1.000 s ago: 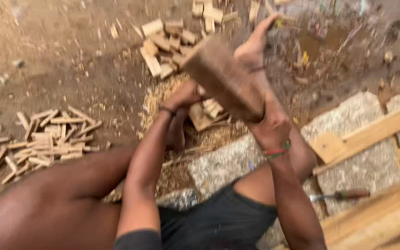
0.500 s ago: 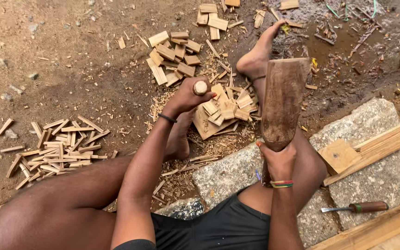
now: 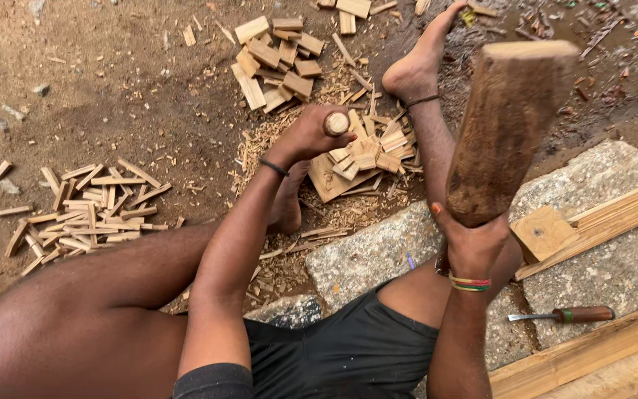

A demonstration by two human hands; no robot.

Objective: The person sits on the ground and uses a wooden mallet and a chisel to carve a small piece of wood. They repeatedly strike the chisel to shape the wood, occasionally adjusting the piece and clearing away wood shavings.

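My left hand (image 3: pixel 306 137) is closed around a wooden tool handle (image 3: pixel 336 123) that stands upright over a flat wood block (image 3: pixel 328 182) covered with small cut wood pieces (image 3: pixel 369 153). My right hand (image 3: pixel 471 241) grips the narrow end of a heavy wooden mallet (image 3: pixel 502 129), raised upright above my right leg. The tool's lower end is hidden by my hand.
A pile of small wood blocks (image 3: pixel 276 57) lies beyond the work block; thin wood strips (image 3: pixel 86 212) lie at left on the dirt. Grey stone slabs (image 3: pixel 363 255), wooden planks (image 3: pixel 599 214) and a wooden-handled chisel (image 3: pixel 564 315) are at right. My bare foot (image 3: pixel 416 63) rests ahead.
The mallet has gone from tilted low over the tool to raised upright at right. My left hand has stayed on the tool handle over the block.
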